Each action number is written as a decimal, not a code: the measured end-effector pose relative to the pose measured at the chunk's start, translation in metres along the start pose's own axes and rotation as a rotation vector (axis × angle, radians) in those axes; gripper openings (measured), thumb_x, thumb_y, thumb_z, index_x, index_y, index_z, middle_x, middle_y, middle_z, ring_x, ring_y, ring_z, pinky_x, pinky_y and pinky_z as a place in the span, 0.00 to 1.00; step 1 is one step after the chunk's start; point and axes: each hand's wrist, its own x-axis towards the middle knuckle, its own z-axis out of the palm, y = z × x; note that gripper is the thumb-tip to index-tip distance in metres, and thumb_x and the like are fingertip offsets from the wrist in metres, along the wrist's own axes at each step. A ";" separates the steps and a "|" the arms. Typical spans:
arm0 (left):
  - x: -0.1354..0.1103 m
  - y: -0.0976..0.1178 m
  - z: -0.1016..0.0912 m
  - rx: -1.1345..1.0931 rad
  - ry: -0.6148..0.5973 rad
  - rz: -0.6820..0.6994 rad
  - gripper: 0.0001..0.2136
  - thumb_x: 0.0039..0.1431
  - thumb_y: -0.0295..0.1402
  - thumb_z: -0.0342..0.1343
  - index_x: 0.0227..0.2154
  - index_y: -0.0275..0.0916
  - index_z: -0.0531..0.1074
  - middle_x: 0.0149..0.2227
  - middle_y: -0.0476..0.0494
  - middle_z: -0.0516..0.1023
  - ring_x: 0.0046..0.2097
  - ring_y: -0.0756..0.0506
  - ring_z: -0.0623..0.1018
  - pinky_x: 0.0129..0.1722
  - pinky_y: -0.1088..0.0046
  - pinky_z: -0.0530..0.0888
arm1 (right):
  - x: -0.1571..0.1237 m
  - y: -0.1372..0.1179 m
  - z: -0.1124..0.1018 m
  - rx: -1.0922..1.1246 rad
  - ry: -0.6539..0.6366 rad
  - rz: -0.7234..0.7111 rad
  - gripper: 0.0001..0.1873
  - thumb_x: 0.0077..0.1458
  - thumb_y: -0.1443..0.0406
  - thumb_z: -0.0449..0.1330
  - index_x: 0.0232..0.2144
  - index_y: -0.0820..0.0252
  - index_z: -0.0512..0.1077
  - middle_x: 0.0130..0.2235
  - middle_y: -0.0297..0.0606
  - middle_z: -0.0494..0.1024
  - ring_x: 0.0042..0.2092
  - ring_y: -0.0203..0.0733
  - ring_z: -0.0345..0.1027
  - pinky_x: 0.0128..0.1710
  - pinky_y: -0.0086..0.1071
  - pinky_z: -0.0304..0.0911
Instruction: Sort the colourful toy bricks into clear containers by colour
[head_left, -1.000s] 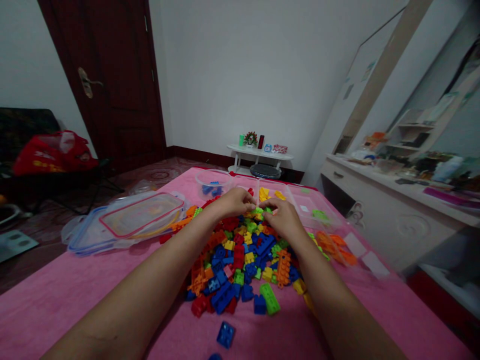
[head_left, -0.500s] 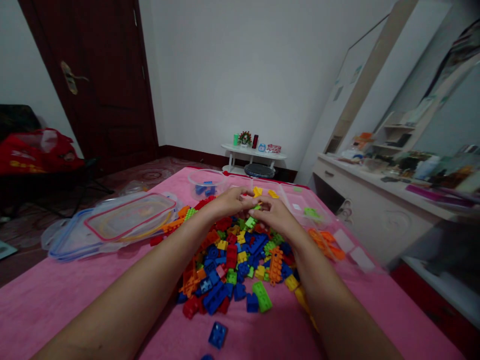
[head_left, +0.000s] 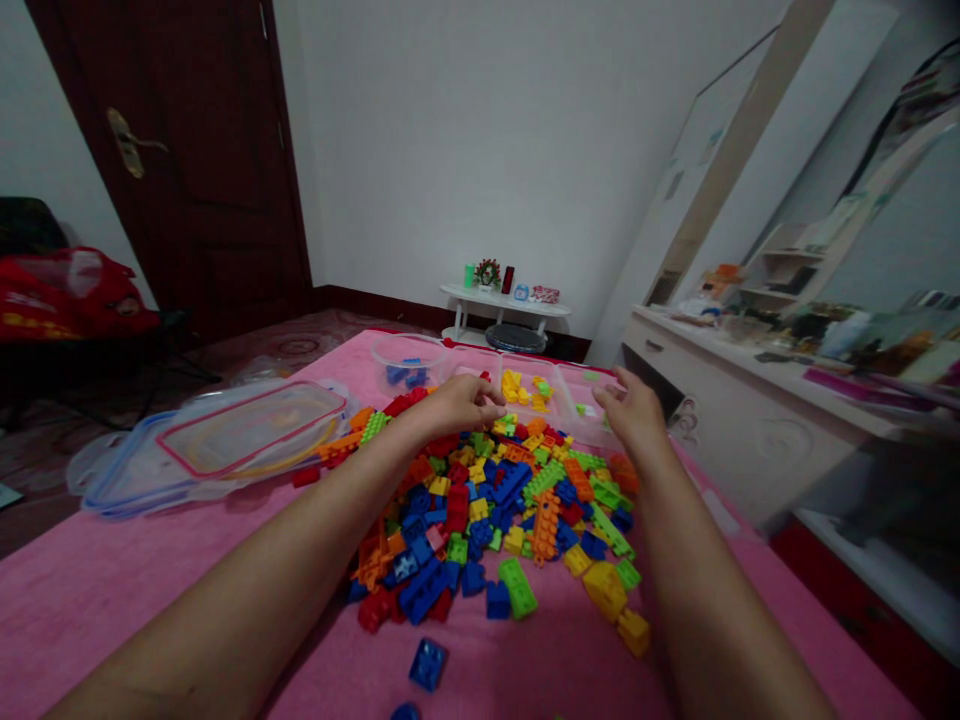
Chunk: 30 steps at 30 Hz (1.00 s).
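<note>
Yellow toy bricks (head_left: 512,386) are sharing a compartment (head_left: 537,366), seemingly grouped by colour, with right hand (head_left: 632,405) hovering spread and left hand (head_left: 459,404) curled, contents indiscernible.

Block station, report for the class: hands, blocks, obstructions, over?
Left grip near far side of block pile, hold unclear; right grip open, at clear right container. Pile loose, mixed colours. Left forearm hides part.

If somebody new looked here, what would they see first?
Probably the big heap of bright toy bricks, spread on the pink cloth between the arms. Then the hands: the left hand at the heap's far edge, the right hand beside a clear box.
</note>
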 end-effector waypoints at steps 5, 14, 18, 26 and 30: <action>-0.001 -0.001 -0.002 0.133 -0.008 0.028 0.17 0.53 0.37 0.53 0.43 0.33 0.74 0.30 0.45 0.78 0.31 0.49 0.75 0.29 0.78 0.67 | -0.002 -0.007 0.006 0.050 -0.091 0.001 0.20 0.46 0.64 0.60 0.43 0.66 0.74 0.44 0.49 0.77 0.44 0.49 0.72 0.43 0.40 0.68; 0.000 -0.008 0.005 0.332 -0.063 0.019 0.15 0.51 0.35 0.57 0.42 0.37 0.75 0.37 0.44 0.79 0.36 0.48 0.76 0.32 0.77 0.68 | -0.019 -0.025 0.023 0.232 -0.327 -0.041 0.14 0.46 0.64 0.61 0.37 0.65 0.75 0.40 0.46 0.79 0.39 0.45 0.74 0.40 0.38 0.69; -0.002 -0.008 0.012 0.448 -0.095 -0.026 0.14 0.50 0.40 0.57 0.40 0.42 0.77 0.38 0.46 0.80 0.38 0.46 0.77 0.34 0.76 0.68 | -0.006 -0.037 0.015 0.367 -0.344 -0.002 0.19 0.45 0.61 0.62 0.40 0.65 0.74 0.40 0.46 0.79 0.39 0.45 0.73 0.33 0.34 0.70; 0.002 -0.003 0.016 0.545 -0.137 -0.138 0.17 0.47 0.48 0.57 0.40 0.52 0.76 0.42 0.49 0.79 0.45 0.42 0.76 0.39 0.71 0.70 | 0.092 -0.020 0.057 -0.342 -0.436 -0.147 0.14 0.50 0.67 0.57 0.40 0.64 0.76 0.38 0.42 0.80 0.38 0.42 0.73 0.37 0.31 0.68; 0.002 -0.006 0.017 0.516 -0.119 -0.141 0.17 0.45 0.48 0.58 0.38 0.53 0.77 0.42 0.49 0.79 0.45 0.41 0.76 0.41 0.69 0.70 | 0.108 -0.002 0.100 -0.491 -0.571 -0.196 0.14 0.44 0.74 0.60 0.35 0.62 0.78 0.39 0.42 0.80 0.43 0.43 0.73 0.42 0.29 0.65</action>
